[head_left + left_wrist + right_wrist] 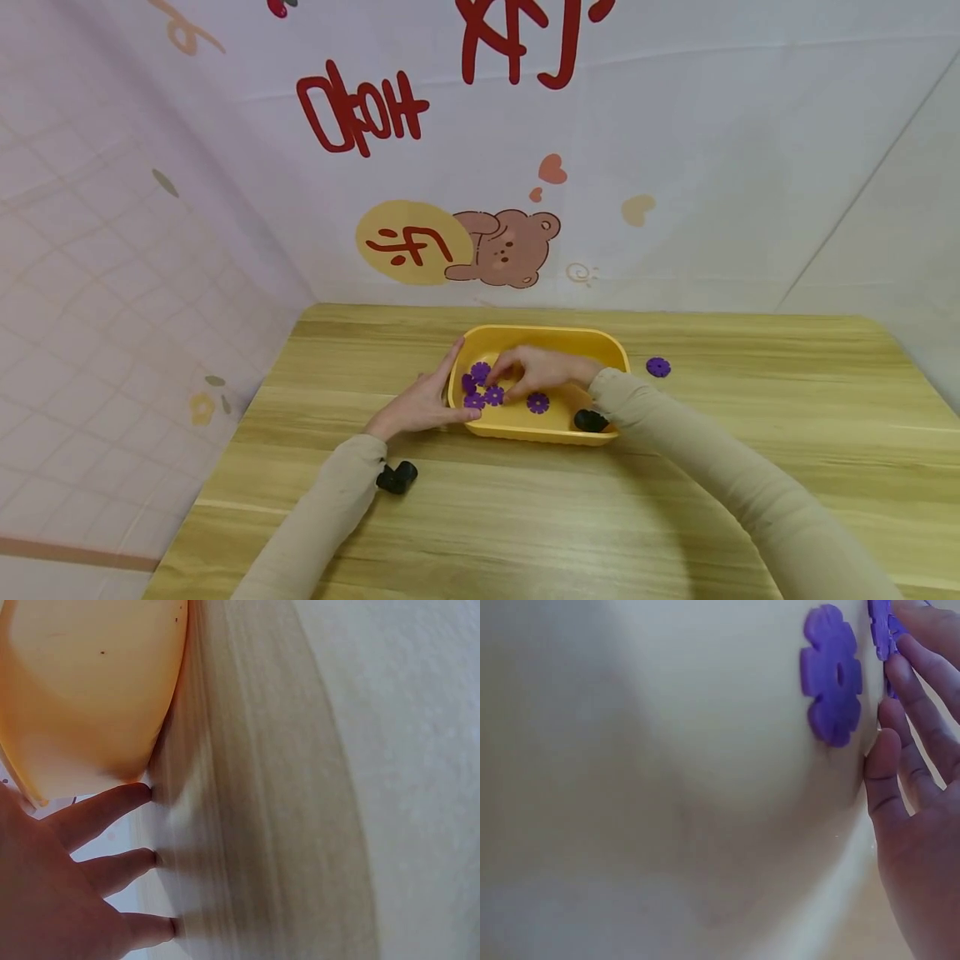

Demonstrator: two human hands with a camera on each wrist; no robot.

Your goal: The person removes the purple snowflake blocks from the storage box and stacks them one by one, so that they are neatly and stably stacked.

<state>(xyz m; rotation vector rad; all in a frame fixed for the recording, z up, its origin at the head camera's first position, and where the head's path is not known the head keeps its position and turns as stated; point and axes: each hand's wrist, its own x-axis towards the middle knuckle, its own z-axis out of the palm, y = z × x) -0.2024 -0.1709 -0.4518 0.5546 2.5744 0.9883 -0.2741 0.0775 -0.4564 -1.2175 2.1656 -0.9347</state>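
A yellow plastic basin (555, 432) stands on the table with several purple flower-shaped discs inside. My left hand (417, 406) rests at its left end, the thumb along the front rim and the fingers spread down the side. In the left wrist view its fingertips touch the tabletop beside the basin wall (90, 682). My right hand (542, 369) reaches down inside, thumb and fingers apart next to a purple disc (493, 395) in the left cluster. Another disc (537, 403) lies alone on the basin floor, nearer in the right wrist view. The right fingertips are partly hidden.
One purple disc (658, 367) lies on the wooden table (525, 525) right of the basin. Black wrist devices show below the left cuff (396, 477) and at the right cuff (591, 420). A printed white cloth (675, 125) hangs behind the table.
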